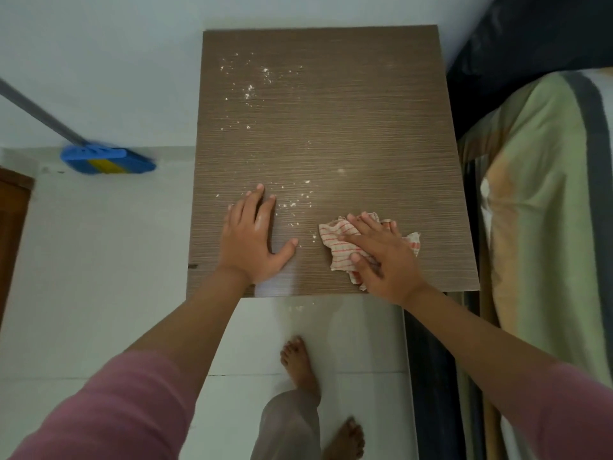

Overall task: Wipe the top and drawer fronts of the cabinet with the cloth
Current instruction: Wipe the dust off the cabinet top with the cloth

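Looking straight down on the brown wood-grain cabinet top (pixel 331 127), standing against the pale wall, with the bed (pixel 537 194) under its green and striped cover close on the right side. White tiled floor (pixel 99 277) spreads below, bare feet showing near the cabinet's front edge. Over on the left, a blue broom (pixel 106 159) leans against the wall. Left hand (pixel 255 240) lies flat on the top, fingers straight and spread, thumb out wide. Right hand (pixel 381 257) presses down with straight fingers on the crumpled red-striped cloth (pixel 341 247), near the front right corner. White crumbs (pixel 248 89) are scattered across the back left and between the hands.
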The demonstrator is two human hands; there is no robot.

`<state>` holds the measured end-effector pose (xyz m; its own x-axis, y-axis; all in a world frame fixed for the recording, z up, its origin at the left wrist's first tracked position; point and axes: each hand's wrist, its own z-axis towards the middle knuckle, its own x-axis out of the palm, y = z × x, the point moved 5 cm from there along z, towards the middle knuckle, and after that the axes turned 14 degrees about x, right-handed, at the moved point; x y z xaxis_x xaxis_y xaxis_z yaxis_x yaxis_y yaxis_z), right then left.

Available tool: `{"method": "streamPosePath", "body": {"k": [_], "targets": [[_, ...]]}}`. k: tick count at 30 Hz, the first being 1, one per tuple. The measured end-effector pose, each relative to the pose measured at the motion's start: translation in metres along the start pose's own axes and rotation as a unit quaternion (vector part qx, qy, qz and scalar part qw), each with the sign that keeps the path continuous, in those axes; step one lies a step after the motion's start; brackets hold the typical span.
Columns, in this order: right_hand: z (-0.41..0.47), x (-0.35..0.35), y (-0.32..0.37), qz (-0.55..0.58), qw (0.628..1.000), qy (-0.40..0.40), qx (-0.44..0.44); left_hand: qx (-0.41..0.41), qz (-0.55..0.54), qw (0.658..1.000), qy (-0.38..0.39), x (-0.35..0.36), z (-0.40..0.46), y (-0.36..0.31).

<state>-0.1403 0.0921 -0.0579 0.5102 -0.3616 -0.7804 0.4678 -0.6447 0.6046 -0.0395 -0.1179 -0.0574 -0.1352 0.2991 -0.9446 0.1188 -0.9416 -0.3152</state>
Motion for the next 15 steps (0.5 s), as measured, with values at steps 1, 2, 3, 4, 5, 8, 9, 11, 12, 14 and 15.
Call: {"method": "streamPosePath", "body": {"k": [1, 2, 3, 4, 5, 8, 9, 11, 12, 14, 15], "targets": [[-0.005, 0.001, 0.0, 0.003, 1.0, 0.0, -0.003, 0.002, 0.004, 1.0, -0.003, 0.0, 0.0, 0.0], [-0.011, 0.002, -0.001, 0.005, 1.0, 0.0, -0.006, 0.003, 0.008, 1.0, -0.006, 0.001, 0.0, 0.0], [-0.016, 0.003, -0.001, 0.007, 1.0, -0.001, -0.01, 0.004, 0.011, 1.0, -0.01, 0.0, 0.0, -0.001], [-0.021, 0.004, -0.001, 0.007, 1.0, -0.002, -0.015, 0.003, 0.014, 1.0, -0.016, 0.0, 0.0, -0.001], [-0.026, 0.005, -0.002, 0.007, 1.0, -0.004, -0.022, 0.003, 0.017, 1.0, -0.022, -0.001, 0.0, -0.002], [-0.033, 0.008, -0.004, 0.016, 0.999, -0.007, -0.028, 0.005, 0.03, 0.999, -0.038, -0.003, -0.001, -0.002], [-0.034, 0.008, -0.004, 0.025, 0.999, -0.006, -0.025, 0.008, 0.033, 0.999, -0.043, -0.004, -0.001, -0.002], [-0.037, 0.008, -0.004, 0.049, 0.998, -0.008, -0.023, 0.011, 0.041, 0.998, -0.049, -0.004, -0.001, -0.002], [-0.039, 0.008, -0.004, 0.06, 0.998, -0.008, -0.023, 0.011, 0.043, 0.998, -0.049, -0.004, -0.001, -0.002], [-0.044, 0.008, -0.004, 0.081, 0.997, 0.001, -0.019, 0.011, 0.047, 0.998, -0.046, -0.003, 0.0, -0.002], [-0.046, 0.008, -0.004, 0.09, 0.996, 0.008, -0.016, 0.01, 0.048, 0.998, -0.044, -0.003, 0.0, -0.002]]}}
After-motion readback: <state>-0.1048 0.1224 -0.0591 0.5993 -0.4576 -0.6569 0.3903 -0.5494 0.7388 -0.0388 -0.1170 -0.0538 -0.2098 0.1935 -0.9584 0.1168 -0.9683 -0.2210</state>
